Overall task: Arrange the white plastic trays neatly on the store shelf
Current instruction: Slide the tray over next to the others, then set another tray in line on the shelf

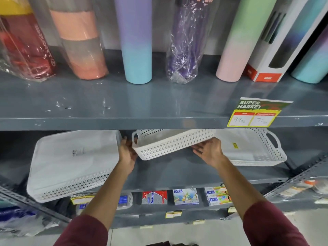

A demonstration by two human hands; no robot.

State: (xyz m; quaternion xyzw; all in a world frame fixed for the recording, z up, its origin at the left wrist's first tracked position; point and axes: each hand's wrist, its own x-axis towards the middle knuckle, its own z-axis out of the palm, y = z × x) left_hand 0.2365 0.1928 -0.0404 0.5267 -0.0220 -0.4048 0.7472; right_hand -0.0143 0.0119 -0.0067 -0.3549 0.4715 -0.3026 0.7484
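A small white perforated tray is held tilted above the grey middle shelf. My left hand grips its left end near the handle, and my right hand holds its front right edge. A large white tray sits at the left of the shelf, its front corner overhanging the edge. At the right lies a stack of white trays with a handle and a yellow sticker.
The upper shelf overhangs the trays and carries several tall bottles and a boxed flask. A price tag hangs from its front edge. The shelf below holds small stationery boxes. Slotted metal uprights stand at both sides.
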